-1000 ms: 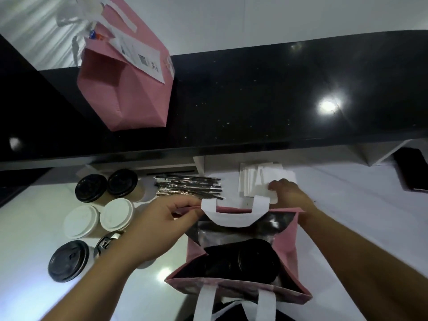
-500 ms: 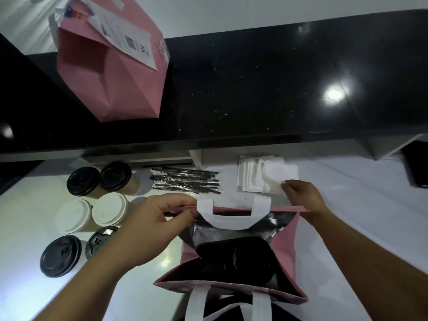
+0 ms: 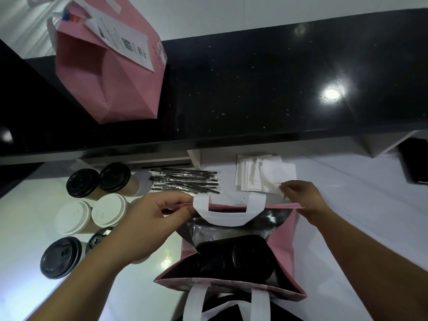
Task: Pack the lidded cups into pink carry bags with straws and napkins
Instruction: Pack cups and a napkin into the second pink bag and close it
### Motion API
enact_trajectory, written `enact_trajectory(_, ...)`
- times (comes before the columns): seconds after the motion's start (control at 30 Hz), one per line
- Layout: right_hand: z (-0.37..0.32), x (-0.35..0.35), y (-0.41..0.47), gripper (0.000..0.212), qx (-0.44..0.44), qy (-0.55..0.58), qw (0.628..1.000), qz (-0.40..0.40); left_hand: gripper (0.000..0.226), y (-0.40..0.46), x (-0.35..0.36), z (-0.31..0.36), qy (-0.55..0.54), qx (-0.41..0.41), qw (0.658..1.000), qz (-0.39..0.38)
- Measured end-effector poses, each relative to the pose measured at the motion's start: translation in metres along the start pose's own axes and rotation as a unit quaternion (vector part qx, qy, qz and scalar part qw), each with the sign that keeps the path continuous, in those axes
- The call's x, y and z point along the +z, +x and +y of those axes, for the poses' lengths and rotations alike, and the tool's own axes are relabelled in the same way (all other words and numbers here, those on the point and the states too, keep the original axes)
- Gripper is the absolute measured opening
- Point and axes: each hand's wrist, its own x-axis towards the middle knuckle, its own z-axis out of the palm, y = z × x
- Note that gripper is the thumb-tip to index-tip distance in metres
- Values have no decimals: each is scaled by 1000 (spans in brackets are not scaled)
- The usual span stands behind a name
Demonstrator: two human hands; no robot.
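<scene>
Both hands' grip (image 3: pixel 159 216) (image 3: pixel 303 200) on pink bag (image 3: pixel 283 246)

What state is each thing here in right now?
Near pink bag: open, dark-lidded cups inside.
Far pink bag: on the black counter, receipt attached.
Cups on table: upright, lidded.
Straws: wrapped, piled.
Left hand: pinches bag rim.
Right hand: pinches a napkin.

We see bag (image 3: pixel 281 249) mouth wide open btwn hands; cups (image 3: pixel 90 212) crowd counter's (image 3: pixel 347 205) left side, straws (image 3: pixel 185 180) & napkins (image 3: pixel 261 174) line far edge.
</scene>
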Motion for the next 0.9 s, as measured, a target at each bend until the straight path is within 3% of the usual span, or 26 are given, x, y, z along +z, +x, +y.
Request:
enact_trajectory(0.17, 2, 5, 0, 15, 0, 31, 999, 34, 21, 1, 0, 0, -8, 5, 1000, -5)
enact_trajectory(0.37, -9, -11, -6, 12, -72, -23, 983, 170, 21, 3, -1, -3, 12, 15, 1000, -6)
enact_trajectory(0.5, -32, -36, -30, 14, -70, -18, 966, 248, 22, 4, -1, -4, 25, 38, 999, -15)
enact_trajectory(0.63, -68, -60, -79, 3, -91, 18, 960, 263, 28, 5, -1, -6, 18, 60, 998, -15)
enact_trajectory(0.8, -140, -79, -160, 4, -223, -26, 941, 254, 27, 10, 0, -4, 19, 85, 996, -12)
enact_trajectory(0.9, -182, -74, -202, 9, -296, -83, 928, 209, 31, 15, 3, -3, 9, 94, 996, -5)
